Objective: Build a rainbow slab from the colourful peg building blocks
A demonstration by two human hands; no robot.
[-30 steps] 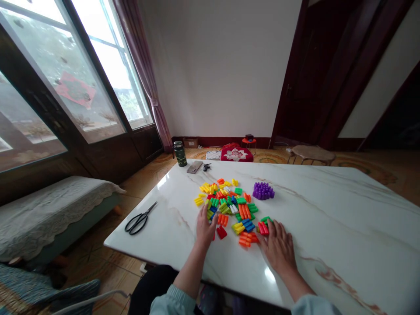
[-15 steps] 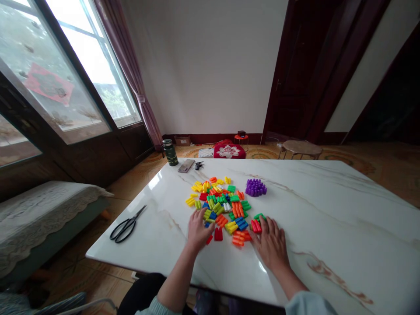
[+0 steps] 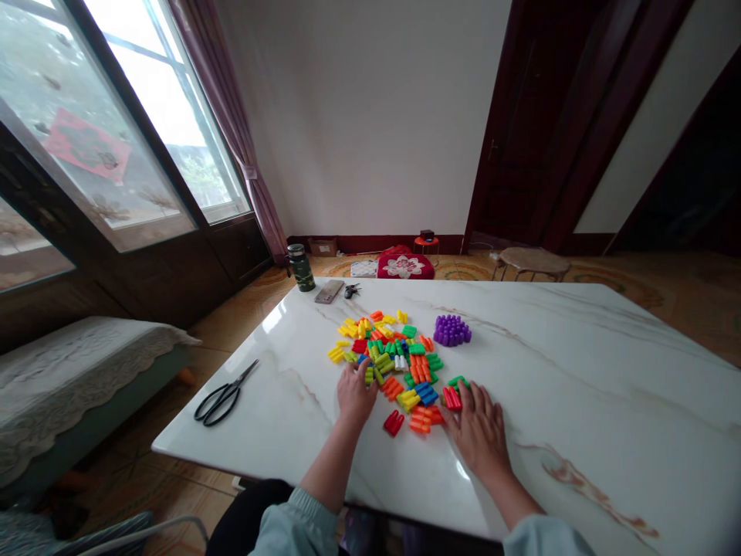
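A loose pile of colourful plastic building blocks [image 3: 419,369], each shaped like joined rounded tubes, lies on the white marble-patterned table [image 3: 579,371]. My left hand [image 3: 355,392] is at the pile's near left edge, thumb and fingers apart, its fingertips by yellow-green blocks [image 3: 383,363]. What lies under that palm is hidden. Lying spread on the tabletop, my right hand [image 3: 478,425] has its fingers beside a red block [image 3: 451,398] and a green block [image 3: 459,382]. Between the hands sit a red block [image 3: 394,423] and orange blocks [image 3: 425,419].
Purple blocks [image 3: 452,330] stand grouped behind the pile. Black-handled scissors [image 3: 223,398] lie at the left. Toward the far left corner are a camouflage bottle [image 3: 301,269], a phone [image 3: 329,291] and keys [image 3: 350,291]. A round stool [image 3: 532,261] stands beyond the table.
My left hand has shifted slightly forward and right against the pile. The near red block has turned and slid right. Another red piece by the left thumb is out of sight. The right hand stays put.
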